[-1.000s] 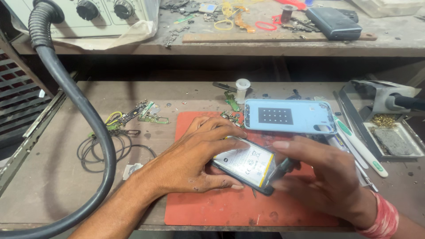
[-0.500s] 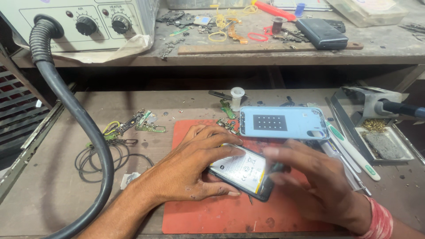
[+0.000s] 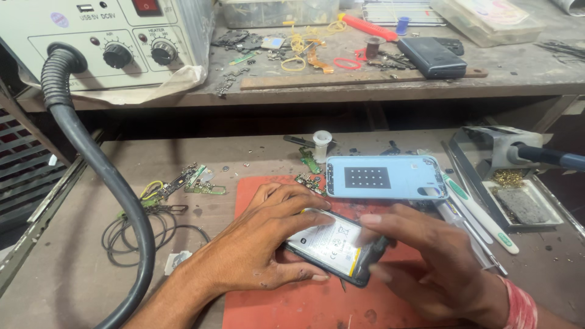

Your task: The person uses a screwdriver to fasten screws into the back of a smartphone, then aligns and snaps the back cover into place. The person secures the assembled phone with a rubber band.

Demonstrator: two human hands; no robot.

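The opened phone (image 3: 332,248), battery face up, lies on the red mat (image 3: 292,304), long axis running from lower right to upper left. Both hands bear on it. The left hand (image 3: 256,244) grips its left end, fingers curled over the top edge, thumb along the near edge. The right hand (image 3: 426,262) clasps the right end, fingertips on the battery. The blue back cover (image 3: 384,178) lies just beyond.

Matt red rubber mat (image 3: 304,304) on a scuffed wooden bench (image 3: 79,286)
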